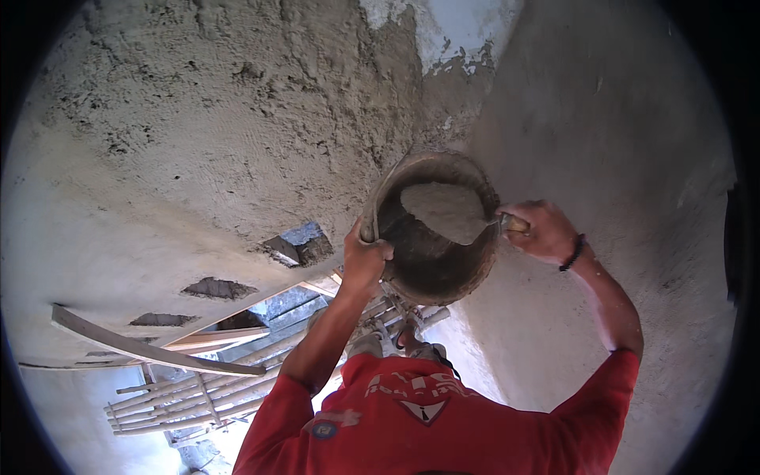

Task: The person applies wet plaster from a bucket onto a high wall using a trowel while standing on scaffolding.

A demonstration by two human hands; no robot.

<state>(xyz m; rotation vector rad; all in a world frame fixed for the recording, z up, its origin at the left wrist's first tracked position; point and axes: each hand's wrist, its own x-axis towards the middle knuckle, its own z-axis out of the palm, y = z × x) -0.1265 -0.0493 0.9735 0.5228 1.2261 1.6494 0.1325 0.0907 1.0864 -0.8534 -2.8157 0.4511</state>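
My left hand [366, 257] grips the left rim of a round, mortar-crusted bucket [439, 289], held up tilted so that its inside faces me. My right hand [540, 229] is closed round the wooden handle of a trowel [446, 211]. The trowel's broad grey blade lies across the bucket's mouth; whether mortar coats it or sits on it I cannot tell. Dark, wet-looking walls show inside the bucket below the blade. Just beyond the bucket stands a wall [261, 103] with rough, fresh plaster.
A smoother grey wall [602, 134] rises close on my right. Unplastered white [463, 32] shows at the top. Holes [305, 244] break the left wall low down. A plank [150, 348] and a platform of wooden poles [214, 400] lie at lower left; my feet are on poles.
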